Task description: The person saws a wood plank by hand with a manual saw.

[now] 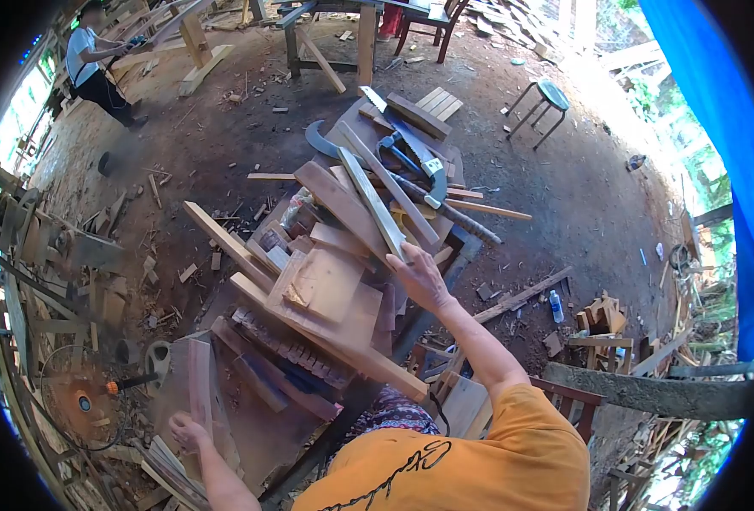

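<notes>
My right hand (419,277) is closed on the near end of a long pale strip (368,200), which slants away across the heap on the workbench. Beside that strip lie a thick brown board (343,204) and a narrow wooden batten (389,183). A handsaw (432,170), a blue clamp-like tool (398,153) and a curved sickle blade (319,140) rest farther out. My left hand (191,432) is low on the left, its fingers loosely bent and apart, at the edge of a reddish wooden board (200,383).
Stacked flat boards (334,302) cover the bench's middle. A fan (83,400) stands at left. At right are a round stool (552,94), a water bottle (556,307) and a wood pile (602,315). A person (96,64) works at the far left.
</notes>
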The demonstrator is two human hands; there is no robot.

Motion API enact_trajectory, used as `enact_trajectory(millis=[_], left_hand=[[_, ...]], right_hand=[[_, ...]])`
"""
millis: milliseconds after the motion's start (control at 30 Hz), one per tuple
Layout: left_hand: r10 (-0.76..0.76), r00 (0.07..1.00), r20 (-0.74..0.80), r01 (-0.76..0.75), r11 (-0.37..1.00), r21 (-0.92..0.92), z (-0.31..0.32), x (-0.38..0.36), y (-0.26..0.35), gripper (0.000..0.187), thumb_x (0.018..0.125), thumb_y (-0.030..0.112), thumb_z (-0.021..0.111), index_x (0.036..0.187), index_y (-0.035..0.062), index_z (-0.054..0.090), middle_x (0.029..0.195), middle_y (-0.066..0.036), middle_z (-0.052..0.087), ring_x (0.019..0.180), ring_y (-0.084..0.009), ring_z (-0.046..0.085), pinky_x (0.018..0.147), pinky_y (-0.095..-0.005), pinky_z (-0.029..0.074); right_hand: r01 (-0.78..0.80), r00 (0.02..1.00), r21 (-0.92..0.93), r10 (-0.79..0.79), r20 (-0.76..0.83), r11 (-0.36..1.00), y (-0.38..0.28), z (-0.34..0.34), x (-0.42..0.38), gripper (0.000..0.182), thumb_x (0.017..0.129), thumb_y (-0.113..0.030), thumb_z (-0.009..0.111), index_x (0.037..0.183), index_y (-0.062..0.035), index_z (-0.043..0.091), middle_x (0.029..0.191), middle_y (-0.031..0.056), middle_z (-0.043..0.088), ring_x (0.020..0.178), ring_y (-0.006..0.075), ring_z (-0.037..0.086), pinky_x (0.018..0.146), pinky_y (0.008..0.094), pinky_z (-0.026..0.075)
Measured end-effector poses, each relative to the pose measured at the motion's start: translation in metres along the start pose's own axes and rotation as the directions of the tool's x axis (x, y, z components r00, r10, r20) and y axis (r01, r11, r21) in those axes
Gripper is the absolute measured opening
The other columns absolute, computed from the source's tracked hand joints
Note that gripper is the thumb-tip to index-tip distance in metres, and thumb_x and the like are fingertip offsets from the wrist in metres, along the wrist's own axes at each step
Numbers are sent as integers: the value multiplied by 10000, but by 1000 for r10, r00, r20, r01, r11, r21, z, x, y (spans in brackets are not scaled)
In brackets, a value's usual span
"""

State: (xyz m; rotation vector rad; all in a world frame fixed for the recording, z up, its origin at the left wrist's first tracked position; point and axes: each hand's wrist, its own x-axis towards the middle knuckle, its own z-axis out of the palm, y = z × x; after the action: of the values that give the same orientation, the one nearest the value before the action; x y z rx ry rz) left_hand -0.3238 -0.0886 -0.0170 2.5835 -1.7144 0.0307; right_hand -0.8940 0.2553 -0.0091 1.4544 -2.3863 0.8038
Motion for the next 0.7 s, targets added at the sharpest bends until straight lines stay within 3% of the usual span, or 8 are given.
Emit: enact_trajectory(millis=[133,233,333,433,500,533,600,700], left_hand=[[5,1000,3,-5,1000,-6,6,4,-3,530,942,557,346,1334,247,521,1388,-40,517,1287,-274,470,1019,-593,288],[7,1000,-6,-7,1000,-14,11,9,-7,525,936,561,357,1335,260,518,1391,-33,517,1290,-271,468,1018,-597,288],[15,1000,-22,-15,1000,-15,16,11,-15,528,931,568,362,1334,264,517,1383,-38,524,1282,-277,474,1010,-592,300],[41,999,-19,-41,999,-34,9,8,-10,546,925,582,360,1330,251,520,1363,-60,538,1263,-295,488,1004,-575,317],[58,998,-6,-58,997,-54,6,6,-10,560,923,589,358,1326,239,524,1351,-74,547,1253,-306,496,1001,-565,325],[84,996,-15,-85,994,-74,7,6,-11,572,924,593,351,1326,227,526,1343,-87,551,1245,-317,500,1003,-559,326],[96,995,-34,-99,991,-91,9,8,-14,585,924,597,343,1326,214,528,1334,-100,556,1238,-328,503,1004,-553,328],[94,995,-35,-97,989,-109,11,8,-18,595,930,594,335,1333,201,527,1333,-108,557,1243,-332,497,1007,-557,325]], right_hand=[[-14,998,147,5,56,989,2,-33,10,432,815,-18,616,1233,-117,566,1249,174,529,1161,364,526,984,434,436],[-171,975,159,190,-113,972,37,-43,16,332,840,-77,614,1170,-58,580,1108,184,601,1064,356,575,934,433,446],[-582,786,123,595,-170,804,115,-25,28,254,910,-229,621,1038,-11,621,985,205,630,984,378,603,870,426,474],[-641,760,8,637,-128,767,182,2,58,440,917,-405,608,1054,12,625,978,219,642,999,382,605,878,436,472],[-833,553,-30,833,-22,552,201,21,87,618,848,-536,635,1100,28,620,1067,256,646,1073,389,599,921,431,469],[-828,561,-21,827,-16,561,203,26,98,618,848,-536,635,1100,28,620,1067,256,646,1073,389,599,921,431,469],[-880,410,-194,899,153,434,204,36,117,768,787,-592,668,1200,46,560,1181,217,629,1142,399,567,1011,445,429],[-931,312,-177,948,69,319,199,46,125,628,719,-411,708,1167,14,597,1195,224,629,1209,391,528,1011,457,437]])
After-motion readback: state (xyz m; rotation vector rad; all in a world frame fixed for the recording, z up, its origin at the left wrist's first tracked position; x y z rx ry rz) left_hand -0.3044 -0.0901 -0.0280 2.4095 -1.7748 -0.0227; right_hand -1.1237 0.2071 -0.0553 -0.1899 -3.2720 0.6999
